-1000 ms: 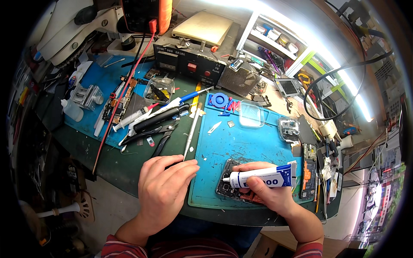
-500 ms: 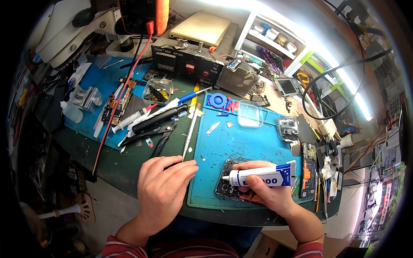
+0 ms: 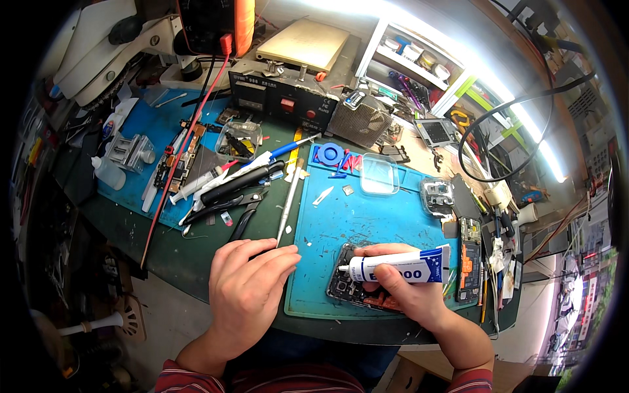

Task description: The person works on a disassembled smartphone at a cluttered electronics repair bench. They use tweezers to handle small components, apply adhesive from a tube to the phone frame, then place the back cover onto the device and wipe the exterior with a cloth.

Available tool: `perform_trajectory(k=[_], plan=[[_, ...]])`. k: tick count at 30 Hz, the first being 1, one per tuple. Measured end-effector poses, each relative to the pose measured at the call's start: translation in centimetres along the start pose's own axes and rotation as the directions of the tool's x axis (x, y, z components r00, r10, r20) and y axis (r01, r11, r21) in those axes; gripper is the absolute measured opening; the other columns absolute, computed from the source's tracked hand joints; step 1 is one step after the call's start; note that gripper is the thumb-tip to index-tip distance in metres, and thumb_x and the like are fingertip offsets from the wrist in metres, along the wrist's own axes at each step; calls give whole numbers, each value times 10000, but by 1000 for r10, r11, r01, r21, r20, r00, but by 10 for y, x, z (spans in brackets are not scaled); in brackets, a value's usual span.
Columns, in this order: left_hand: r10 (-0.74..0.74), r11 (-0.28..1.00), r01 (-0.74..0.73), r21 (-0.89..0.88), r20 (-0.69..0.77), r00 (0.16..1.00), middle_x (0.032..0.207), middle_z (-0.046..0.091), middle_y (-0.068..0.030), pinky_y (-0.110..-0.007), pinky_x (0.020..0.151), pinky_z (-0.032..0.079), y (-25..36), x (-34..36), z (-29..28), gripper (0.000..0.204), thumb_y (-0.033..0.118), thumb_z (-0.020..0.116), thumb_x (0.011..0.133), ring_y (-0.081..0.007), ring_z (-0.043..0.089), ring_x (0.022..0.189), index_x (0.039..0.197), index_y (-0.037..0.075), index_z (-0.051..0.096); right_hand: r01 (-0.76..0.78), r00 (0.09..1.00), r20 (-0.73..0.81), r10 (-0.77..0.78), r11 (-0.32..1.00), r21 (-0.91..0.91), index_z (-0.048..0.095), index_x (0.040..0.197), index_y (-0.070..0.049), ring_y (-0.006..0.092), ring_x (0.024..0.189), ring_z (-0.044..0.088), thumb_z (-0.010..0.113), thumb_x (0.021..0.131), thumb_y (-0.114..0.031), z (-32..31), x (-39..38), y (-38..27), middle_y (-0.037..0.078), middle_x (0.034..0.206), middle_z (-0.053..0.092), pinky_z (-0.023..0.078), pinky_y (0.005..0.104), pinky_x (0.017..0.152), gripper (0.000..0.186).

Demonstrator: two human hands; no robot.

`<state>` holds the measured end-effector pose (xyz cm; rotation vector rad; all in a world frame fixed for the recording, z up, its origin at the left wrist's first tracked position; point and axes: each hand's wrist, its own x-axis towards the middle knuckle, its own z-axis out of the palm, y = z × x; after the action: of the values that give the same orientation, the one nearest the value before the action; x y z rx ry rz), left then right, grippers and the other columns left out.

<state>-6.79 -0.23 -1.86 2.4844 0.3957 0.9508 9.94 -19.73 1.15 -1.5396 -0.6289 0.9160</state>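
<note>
My right hand (image 3: 413, 295) is closed around a white and blue glue tube (image 3: 400, 267), its thumb pressing on the side. The tube's narrow nozzle points left, above an opened phone (image 3: 342, 286) whose inner parts show. My fingers and the tube hide much of that phone, which lies at the front of the blue work mat (image 3: 354, 219). Left of the mat, my left hand (image 3: 246, 288) hangs palm-down with loosely bent fingers apart and no object visible in it. Its fingertips are beside the lower end of a slim metal pen-like tool (image 3: 290, 203).
Pliers (image 3: 244, 219), a syringe (image 3: 196, 185) and circuit boards (image 3: 187, 160) lie at the left. A clear plastic box (image 3: 379, 174) stands at the mat's back edge. Another opened phone (image 3: 469, 262) lies at the right. Behind stands a black powered device (image 3: 282, 101); a red cable (image 3: 175, 170) crosses the left side.
</note>
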Motion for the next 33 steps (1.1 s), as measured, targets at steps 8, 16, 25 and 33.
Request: perform_trajectory(k=[8, 16, 25, 33], plan=[[-1, 1000, 1, -4, 4, 1000, 1014, 804, -16, -412, 930, 501, 0, 0, 0, 177, 25, 814, 806, -247, 724, 1002, 965, 89, 770, -19, 1000, -21, 20, 1000, 17, 663, 1329, -15, 143, 986, 714, 686, 1051, -239, 0, 0, 0, 103, 1221, 728, 610, 280, 846, 357], [-2, 1000, 2, -2, 6, 1000, 1019, 804, -13, -413, 937, 501, 0, -1, 0, 172, 31, 813, 811, -246, 723, 1007, 966, 92, 768, -21, 1000, -20, 21, 1000, -11, 665, 1335, -18, 139, 965, 715, 675, 1058, -237, -2, 1, 1, 90, 1158, 737, 609, 277, 850, 353], [-8, 1000, 8, 2, 12, 1000, 1024, 805, -13, -413, 946, 499, 0, 0, 0, 166, 40, 811, 820, -248, 722, 1011, 970, 97, 769, -25, 999, -29, 25, 1000, -9, 655, 1348, -17, 138, 979, 712, 662, 1065, -227, 0, 1, -2, 98, 1189, 723, 608, 269, 848, 352], [-9, 1000, 9, 0, 14, 1000, 1018, 806, -16, -416, 948, 498, 0, -1, 0, 168, 42, 813, 818, -249, 723, 1012, 971, 96, 770, -15, 999, -52, 15, 1000, -10, 653, 1350, -18, 140, 967, 714, 663, 1065, -234, 0, 2, 0, 95, 1181, 721, 607, 267, 847, 358]])
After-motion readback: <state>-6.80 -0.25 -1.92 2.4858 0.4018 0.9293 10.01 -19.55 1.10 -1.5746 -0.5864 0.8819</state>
